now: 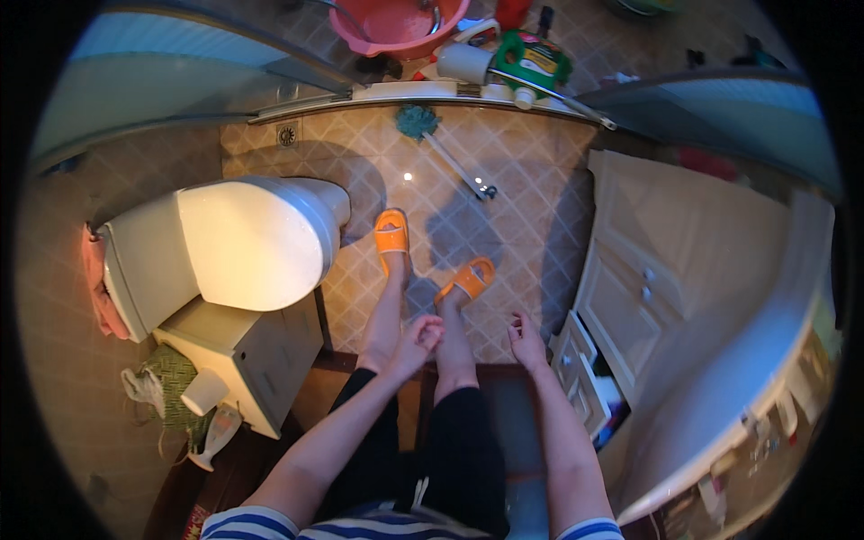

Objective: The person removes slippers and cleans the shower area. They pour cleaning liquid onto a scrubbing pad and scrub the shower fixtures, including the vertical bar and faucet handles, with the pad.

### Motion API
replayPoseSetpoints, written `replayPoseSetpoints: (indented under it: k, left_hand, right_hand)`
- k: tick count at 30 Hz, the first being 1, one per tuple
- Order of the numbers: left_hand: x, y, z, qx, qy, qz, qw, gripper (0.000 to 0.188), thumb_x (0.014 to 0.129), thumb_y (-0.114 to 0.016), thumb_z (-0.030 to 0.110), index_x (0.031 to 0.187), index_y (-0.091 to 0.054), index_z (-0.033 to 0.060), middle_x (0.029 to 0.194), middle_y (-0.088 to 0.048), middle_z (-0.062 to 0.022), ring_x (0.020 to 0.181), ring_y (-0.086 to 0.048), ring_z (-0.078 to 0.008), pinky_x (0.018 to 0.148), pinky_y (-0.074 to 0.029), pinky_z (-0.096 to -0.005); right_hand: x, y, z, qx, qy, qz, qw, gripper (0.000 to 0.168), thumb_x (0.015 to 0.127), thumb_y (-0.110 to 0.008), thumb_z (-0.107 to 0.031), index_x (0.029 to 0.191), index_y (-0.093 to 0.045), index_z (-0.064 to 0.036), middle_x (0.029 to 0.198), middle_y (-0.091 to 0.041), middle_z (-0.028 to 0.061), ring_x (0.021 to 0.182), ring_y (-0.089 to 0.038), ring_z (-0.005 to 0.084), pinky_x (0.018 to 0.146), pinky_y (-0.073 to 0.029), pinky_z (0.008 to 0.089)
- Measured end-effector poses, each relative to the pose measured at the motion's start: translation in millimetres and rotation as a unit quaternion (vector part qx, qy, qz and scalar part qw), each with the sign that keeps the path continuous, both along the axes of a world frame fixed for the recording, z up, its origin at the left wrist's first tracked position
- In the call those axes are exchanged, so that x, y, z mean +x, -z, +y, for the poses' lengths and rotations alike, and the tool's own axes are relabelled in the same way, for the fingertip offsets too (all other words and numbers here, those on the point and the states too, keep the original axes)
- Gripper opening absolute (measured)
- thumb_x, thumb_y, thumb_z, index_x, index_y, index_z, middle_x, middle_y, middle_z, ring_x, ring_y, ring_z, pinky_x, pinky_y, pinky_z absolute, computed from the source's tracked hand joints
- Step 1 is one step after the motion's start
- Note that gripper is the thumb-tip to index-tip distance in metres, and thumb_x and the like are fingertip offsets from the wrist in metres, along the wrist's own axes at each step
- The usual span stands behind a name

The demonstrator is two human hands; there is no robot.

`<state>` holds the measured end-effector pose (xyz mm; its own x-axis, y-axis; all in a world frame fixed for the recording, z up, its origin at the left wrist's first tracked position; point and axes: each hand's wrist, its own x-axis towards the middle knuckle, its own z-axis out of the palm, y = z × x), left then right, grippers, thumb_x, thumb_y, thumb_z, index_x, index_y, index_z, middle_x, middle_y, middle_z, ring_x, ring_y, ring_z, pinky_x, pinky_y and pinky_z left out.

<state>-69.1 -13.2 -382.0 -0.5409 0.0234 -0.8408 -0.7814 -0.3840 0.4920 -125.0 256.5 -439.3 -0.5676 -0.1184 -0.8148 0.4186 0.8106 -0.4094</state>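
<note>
My left hand (419, 343) hangs over my lower leg with its fingers loosely curled, holding nothing. To the right, near the vanity's partly open drawer (586, 398), my right hand (526, 339) hangs with loosely bent fingers and nothing in it. Orange slippers (392, 233) are on my feet on the tiled floor. Ahead of them lies a brush with a blue-green bristle head (417, 121) and a pale handle (453, 162). Beyond it, a green jug (533, 61), a grey-white cylindrical holder (464, 63) and a metal rod (553, 96) are at the raised sill.
A closed-lid toilet (256, 243) stands at the left beside a small cabinet (250, 358). The white vanity (634, 270) and basin (729, 405) line the right. A pink basin (405, 27) stands past the sill (405, 90), between glass doors. A floor drain (287, 135) is at the upper left.
</note>
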Motion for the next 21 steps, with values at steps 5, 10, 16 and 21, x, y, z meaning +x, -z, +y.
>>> replayPoseSetpoints:
  k: [5,10,16,21]
  left_hand:
    - [11.3,96.1,19.8,0.028,-0.047,-0.075,0.996,0.023,0.094,-0.048,0.010,0.116,-0.050,0.0047,0.102,-0.057,-0.0058,0.091,-0.056,-0.0123,0.082,-0.046,-0.0250]
    - [24.0,174.4,14.1,0.063,-0.050,-0.105,0.991,0.027,0.094,-0.049,0.011,0.120,-0.048,0.0041,0.109,-0.057,-0.0082,0.100,-0.055,-0.0139,0.088,-0.045,-0.0268]
    - [-28.6,191.5,-8.4,0.058,-0.038,-0.100,0.993,0.027,0.094,-0.047,0.011,0.120,-0.048,0.0045,0.113,-0.056,-0.0068,0.106,-0.053,-0.0142,0.093,-0.042,-0.0291]
    - [-49.5,198.6,-38.6,0.003,-0.081,-0.133,0.988,0.025,0.094,-0.047,0.011,0.119,-0.050,0.0076,0.116,-0.055,-0.0046,0.110,-0.051,-0.0147,0.095,-0.040,-0.0294]
  right_hand:
    - [-62.1,149.1,-48.2,-0.014,-0.037,0.023,0.999,0.035,0.088,-0.049,-0.022,0.119,-0.051,-0.007,0.104,-0.059,0.0156,0.094,-0.059,0.0321,0.082,-0.046,0.0408]
    - [-125.5,278.7,-91.8,0.024,-0.162,0.077,0.983,0.040,0.087,-0.050,-0.024,0.123,-0.048,-0.006,0.111,-0.055,0.0185,0.105,-0.053,0.0341,0.088,-0.044,0.0443]
    - [-168.3,383.0,-145.0,0.025,-0.151,0.278,0.948,0.047,0.084,-0.056,-0.020,0.126,-0.043,-0.004,0.119,-0.053,0.0148,0.114,-0.046,0.0353,0.096,-0.038,0.0457]
    - [-172.6,403.2,-181.7,0.116,-0.180,0.219,0.952,0.047,0.083,-0.056,-0.022,0.124,-0.044,-0.003,0.121,-0.052,0.0139,0.113,-0.047,0.0349,0.095,-0.039,0.0463]
